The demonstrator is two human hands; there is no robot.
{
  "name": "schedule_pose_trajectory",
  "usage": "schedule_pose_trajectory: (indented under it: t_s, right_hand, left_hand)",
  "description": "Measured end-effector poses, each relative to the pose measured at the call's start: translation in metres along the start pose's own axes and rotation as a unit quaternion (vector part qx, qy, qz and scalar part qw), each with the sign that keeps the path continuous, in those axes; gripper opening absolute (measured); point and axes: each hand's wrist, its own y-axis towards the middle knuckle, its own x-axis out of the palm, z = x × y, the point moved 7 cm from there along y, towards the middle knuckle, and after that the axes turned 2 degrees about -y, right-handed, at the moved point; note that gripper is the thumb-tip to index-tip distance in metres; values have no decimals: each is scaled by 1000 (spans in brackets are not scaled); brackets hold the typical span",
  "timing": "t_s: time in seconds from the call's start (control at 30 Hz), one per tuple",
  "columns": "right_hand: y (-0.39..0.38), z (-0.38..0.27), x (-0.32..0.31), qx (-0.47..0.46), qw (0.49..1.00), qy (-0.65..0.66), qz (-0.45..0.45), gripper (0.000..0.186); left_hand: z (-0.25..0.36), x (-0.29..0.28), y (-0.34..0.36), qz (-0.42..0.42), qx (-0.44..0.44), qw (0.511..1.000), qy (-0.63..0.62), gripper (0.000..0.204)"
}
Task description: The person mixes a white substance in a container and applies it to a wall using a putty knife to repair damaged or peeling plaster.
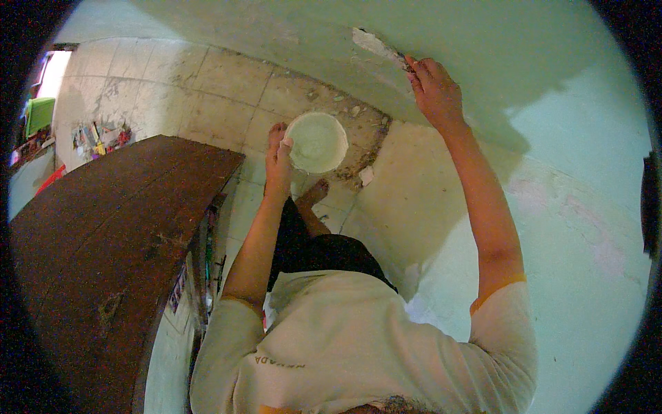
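Observation:
My left hand (278, 160) is closed on the left rim of a round white tub (344, 141), held over the floor beside my bare feet. The tub's inside looks pale, but I cannot tell what is in it. Farther off and to the right, my right hand (438, 93) grips the dark handle of a putty knife (400, 58). Its whitish end lies against the pale green wall (296, 27); whether that white is blade or filler is hard to make out.
A dark brown wooden top (117, 241) stands close on my left. Behind it, small items (100, 140) are scattered on the tiled floor (227, 76). Crumbs and a white chip (366, 175) lie along the wall's foot. The wall on my right has a patchy, peeling stretch (579, 214).

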Motion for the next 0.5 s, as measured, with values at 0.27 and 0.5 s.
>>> schedule_pose_trajectory:
  t_s: [0.27, 0.5]
  right_hand:
    - [-3, 21, 29, 49, 998, -27, 32, 33]
    - [-21, 27, 8, 80, 996, -39, -1, 34]
  left_hand:
    - [-8, -3, -1, 47, -86, 984, -146, 47]
    - [5, -2, -3, 34, -67, 996, -57, 46]
